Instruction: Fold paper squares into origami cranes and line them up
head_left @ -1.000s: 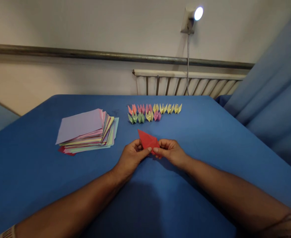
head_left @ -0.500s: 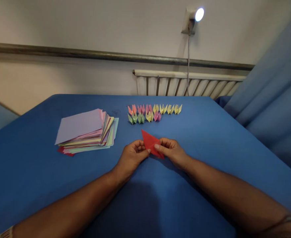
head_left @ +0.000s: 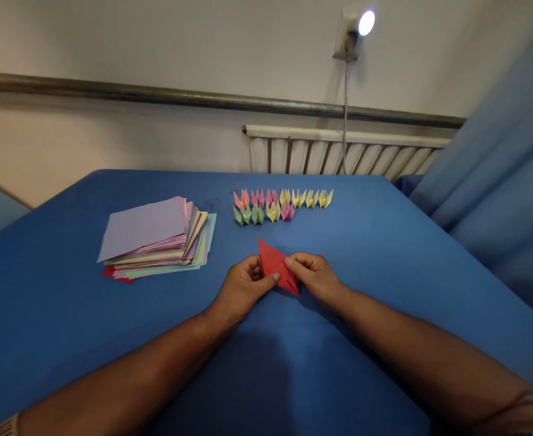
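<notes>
A red folded paper [head_left: 273,261], diamond-shaped with one point toward the far left, is held between both hands above the table. My left hand [head_left: 244,289] grips its left edge, thumb on top near the lower middle and fingers behind. My right hand [head_left: 314,275] pinches the right corner between thumb and fingers. Beyond the paper stand two rows of small origami cranes [head_left: 273,211] in orange, pink, yellow and green. The undersides of the paper and some fingertips are hidden.
A stack of coloured paper sheets [head_left: 143,230] lies on the left of the blue table [head_left: 361,363], with red paper [head_left: 117,274] poking out beneath. Behind are a white radiator [head_left: 352,134], a wall pipe [head_left: 180,97] and a plugged-in light [head_left: 366,23]. A blue curtain [head_left: 507,151] hangs at right.
My right thumb has shifted from the middle of the red paper to its upper right edge. My left thumb has slid slightly inward, and the paper's lower point shows more.
</notes>
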A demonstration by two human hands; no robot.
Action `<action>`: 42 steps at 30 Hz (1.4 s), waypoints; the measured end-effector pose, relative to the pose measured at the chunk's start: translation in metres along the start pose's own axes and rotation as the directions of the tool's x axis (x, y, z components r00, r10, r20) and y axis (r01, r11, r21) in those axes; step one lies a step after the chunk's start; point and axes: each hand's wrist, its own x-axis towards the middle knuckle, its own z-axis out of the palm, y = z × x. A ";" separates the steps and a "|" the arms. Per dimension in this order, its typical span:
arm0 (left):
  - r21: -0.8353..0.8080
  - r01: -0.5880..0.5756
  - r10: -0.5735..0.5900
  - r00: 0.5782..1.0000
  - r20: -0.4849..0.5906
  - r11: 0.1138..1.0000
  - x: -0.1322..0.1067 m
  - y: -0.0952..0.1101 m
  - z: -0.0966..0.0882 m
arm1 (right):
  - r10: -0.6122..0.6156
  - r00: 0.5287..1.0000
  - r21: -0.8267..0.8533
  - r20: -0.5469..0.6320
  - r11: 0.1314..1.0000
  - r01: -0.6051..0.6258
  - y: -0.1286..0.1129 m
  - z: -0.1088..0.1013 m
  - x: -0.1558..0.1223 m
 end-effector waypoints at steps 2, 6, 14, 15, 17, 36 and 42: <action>-0.006 0.010 -0.010 1.000 0.007 1.000 -0.001 0.000 0.000 | 0.022 1.000 0.019 0.010 1.000 -0.023 0.001 0.000 0.001; -0.017 0.009 -0.009 1.000 0.017 1.000 -0.001 -0.001 -0.003 | 0.102 0.995 0.112 0.008 0.988 -0.102 0.003 -0.001 0.002; 0.015 -0.008 0.008 1.000 -0.005 1.000 0.000 -0.001 0.001 | -0.027 1.000 0.002 0.002 1.000 0.027 -0.001 0.001 -0.002; 0.011 -0.005 0.005 1.000 -0.002 1.000 0.000 -0.002 0.001 | -0.025 1.000 0.000 -0.001 1.000 0.025 -0.001 0.001 -0.002; -0.002 0.002 -0.002 1.000 0.014 1.000 0.000 -0.002 0.001 | 0.002 1.000 0.016 -0.015 1.000 -0.001 -0.001 0.001 -0.001; -0.038 0.008 -0.012 0.995 -0.103 0.999 0.006 -0.004 -0.006 | 0.013 0.997 0.015 0.072 1.000 -0.014 0.003 0.005 -0.004; -0.002 0.016 -0.016 0.997 -0.070 1.000 0.003 -0.002 -0.003 | -0.008 0.999 -0.009 0.040 1.000 0.008 0.003 -0.002 -0.001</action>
